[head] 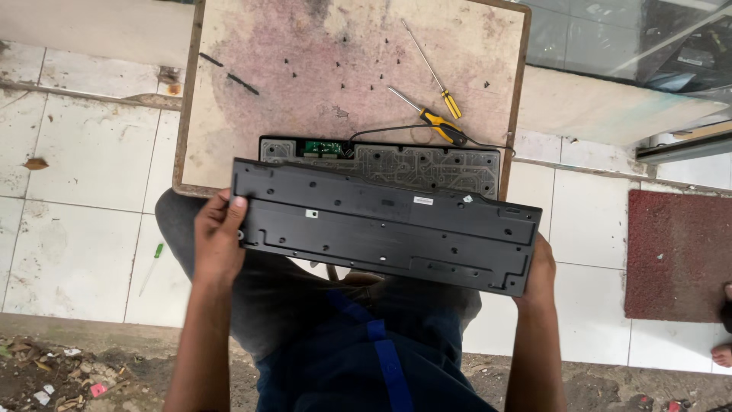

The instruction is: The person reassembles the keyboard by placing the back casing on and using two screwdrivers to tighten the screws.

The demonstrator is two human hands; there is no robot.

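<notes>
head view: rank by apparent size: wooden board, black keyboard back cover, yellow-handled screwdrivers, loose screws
1. wooden board, though partly covered
2. black keyboard back cover, held nearer the camera, so it looks inflated
3. two yellow-handled screwdrivers, alike in size, not ranked apart
4. loose screws

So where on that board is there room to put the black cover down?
The left half of the board is mostly bare, between the two black strips and the keyboard base. The right side is crowded with two screwdrivers and scattered screws. Both hands, left and right, hold the black cover.
</notes>
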